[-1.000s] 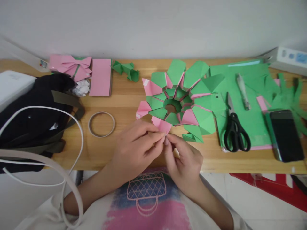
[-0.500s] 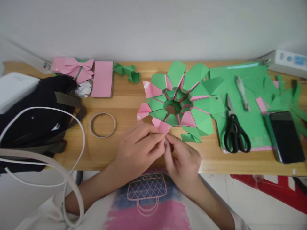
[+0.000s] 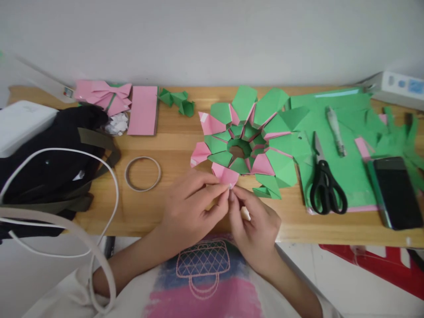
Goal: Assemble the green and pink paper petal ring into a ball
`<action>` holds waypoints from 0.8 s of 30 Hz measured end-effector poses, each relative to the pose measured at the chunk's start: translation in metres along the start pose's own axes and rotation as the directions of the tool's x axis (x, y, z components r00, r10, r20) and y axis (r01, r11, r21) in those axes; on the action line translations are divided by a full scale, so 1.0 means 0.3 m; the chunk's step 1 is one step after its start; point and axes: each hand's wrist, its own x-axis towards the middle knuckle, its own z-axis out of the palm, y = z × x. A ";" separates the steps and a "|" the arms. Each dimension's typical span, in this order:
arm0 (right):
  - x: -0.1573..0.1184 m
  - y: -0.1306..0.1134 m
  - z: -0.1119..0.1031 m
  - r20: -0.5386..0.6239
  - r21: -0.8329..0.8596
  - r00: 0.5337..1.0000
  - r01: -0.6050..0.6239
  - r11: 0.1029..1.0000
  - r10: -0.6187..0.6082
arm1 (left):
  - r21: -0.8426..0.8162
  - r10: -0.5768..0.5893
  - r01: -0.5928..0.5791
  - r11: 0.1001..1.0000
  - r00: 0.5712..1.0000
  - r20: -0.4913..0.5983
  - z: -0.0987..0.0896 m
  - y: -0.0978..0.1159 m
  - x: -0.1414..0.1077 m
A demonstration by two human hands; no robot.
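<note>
A ring of folded green and pink paper [image 3: 278, 145] lies at the middle of the table, with its petals spread around an open centre. At its lower left edge is a pink petal [image 3: 225, 175], right by my fingertips. My left hand [image 3: 198, 203] is closed in a pinch at the petal's tip, where a small white bit [image 3: 230, 187] shows. My right hand [image 3: 253, 218] pinches at the same spot from the right, its fingertips meeting those of my left. What lies between the right fingertips is too small to make out.
Black-handled scissors [image 3: 326, 187], a phone [image 3: 395, 192] and a clear-cased knife-like tool [image 3: 336, 132] lie on green sheets at right. Left are a tape roll [image 3: 143, 189], pink paper block [image 3: 143, 110], black bag [image 3: 49, 176] and white cable [image 3: 115, 194].
The small white bit now shows between my fingertips. My right fingers have shifted slightly, with a little more space between thumb and palm. The whole view has moved slightly.
</note>
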 end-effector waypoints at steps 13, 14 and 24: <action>-0.001 0.010 0.006 -0.005 -0.071 0.997 0.080 0.994 -0.080 | 0.080 0.066 -0.065 0.995 0.998 -0.017 0.011 -0.006 -0.002; -0.001 0.011 0.006 -0.003 -0.076 0.996 0.084 0.994 -0.084 | 0.085 0.068 -0.066 0.994 0.997 -0.019 0.010 -0.005 -0.002; -0.021 0.010 0.026 0.048 0.057 0.991 -0.129 0.990 0.126 | 0.146 0.019 -0.015 0.989 1.000 -0.023 0.045 -0.004 -0.011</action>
